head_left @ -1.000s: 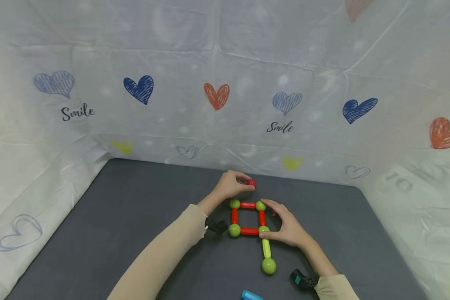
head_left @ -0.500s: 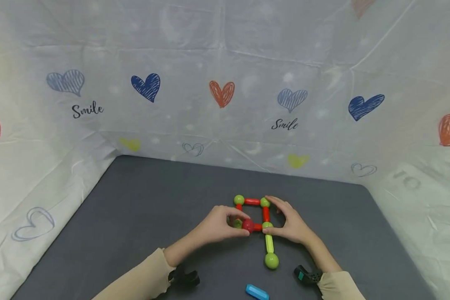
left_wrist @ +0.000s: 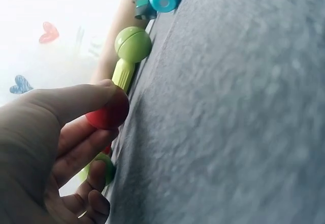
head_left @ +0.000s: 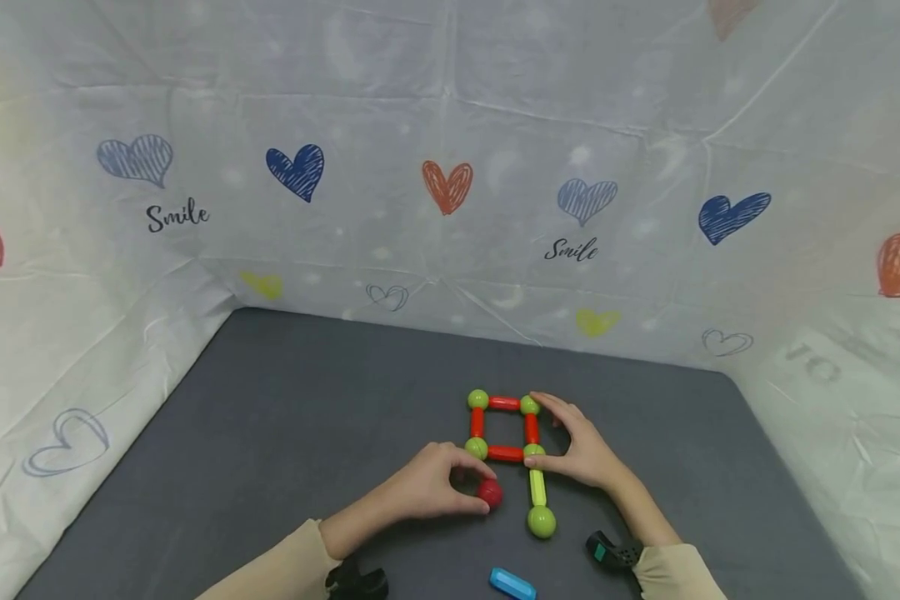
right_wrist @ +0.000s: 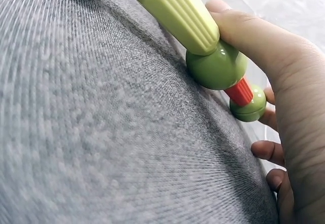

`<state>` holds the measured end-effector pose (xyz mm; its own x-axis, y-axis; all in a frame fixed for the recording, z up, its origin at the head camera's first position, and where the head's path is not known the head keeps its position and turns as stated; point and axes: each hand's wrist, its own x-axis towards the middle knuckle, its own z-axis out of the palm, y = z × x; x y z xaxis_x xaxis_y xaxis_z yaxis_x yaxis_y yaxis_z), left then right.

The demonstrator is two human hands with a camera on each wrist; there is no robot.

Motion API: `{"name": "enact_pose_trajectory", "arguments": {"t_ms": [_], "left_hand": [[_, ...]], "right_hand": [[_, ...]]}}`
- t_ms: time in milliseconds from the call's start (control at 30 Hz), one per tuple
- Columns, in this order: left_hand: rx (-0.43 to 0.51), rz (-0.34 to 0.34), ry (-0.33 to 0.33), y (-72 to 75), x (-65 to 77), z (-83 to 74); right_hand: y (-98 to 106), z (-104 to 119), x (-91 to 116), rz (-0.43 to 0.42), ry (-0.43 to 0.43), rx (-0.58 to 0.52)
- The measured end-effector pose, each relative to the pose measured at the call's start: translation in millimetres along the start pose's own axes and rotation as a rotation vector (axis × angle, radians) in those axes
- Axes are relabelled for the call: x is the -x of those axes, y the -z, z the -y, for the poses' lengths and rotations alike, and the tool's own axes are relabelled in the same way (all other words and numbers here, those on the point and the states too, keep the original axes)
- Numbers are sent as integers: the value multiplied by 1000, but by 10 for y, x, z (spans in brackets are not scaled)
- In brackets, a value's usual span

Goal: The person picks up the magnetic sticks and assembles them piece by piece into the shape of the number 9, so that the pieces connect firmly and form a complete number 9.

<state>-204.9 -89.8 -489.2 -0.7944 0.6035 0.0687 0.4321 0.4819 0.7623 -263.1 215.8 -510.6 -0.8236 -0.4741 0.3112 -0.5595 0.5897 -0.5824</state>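
In the head view, my left hand pinches a red ball between thumb and fingers, just in front of the square's near left corner. The left wrist view shows this red ball close up. A square of red rods with green balls at its corners lies on the table. From its near right corner a yellow-green rod runs toward me, ending in another green ball. My right hand holds the square's right side, its thumb at the near corner ball and fingers at the far one.
A loose blue rod lies near the front of the dark grey table. Behind stands a pale sheet printed with hearts and words. Each wrist wears a black band.
My left hand has brought the red ball from behind the square, over its left side, to a spot in front of it. My right hand keeps its place on the square.
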Motion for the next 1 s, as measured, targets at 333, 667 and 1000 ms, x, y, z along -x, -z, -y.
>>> {"name": "enact_pose_trajectory", "arguments": {"t_ms": [333,667,1000], "left_hand": [[-55,-75,44,177,291,112],[-48,-58,79,282,418,246],[-105,-90,5,330,446,-170]], "right_hand": [[-26,12,-46,10,12,-2],[8,-12,-67,9,23,-6],[7,3,7,-5,18,-8]]}}
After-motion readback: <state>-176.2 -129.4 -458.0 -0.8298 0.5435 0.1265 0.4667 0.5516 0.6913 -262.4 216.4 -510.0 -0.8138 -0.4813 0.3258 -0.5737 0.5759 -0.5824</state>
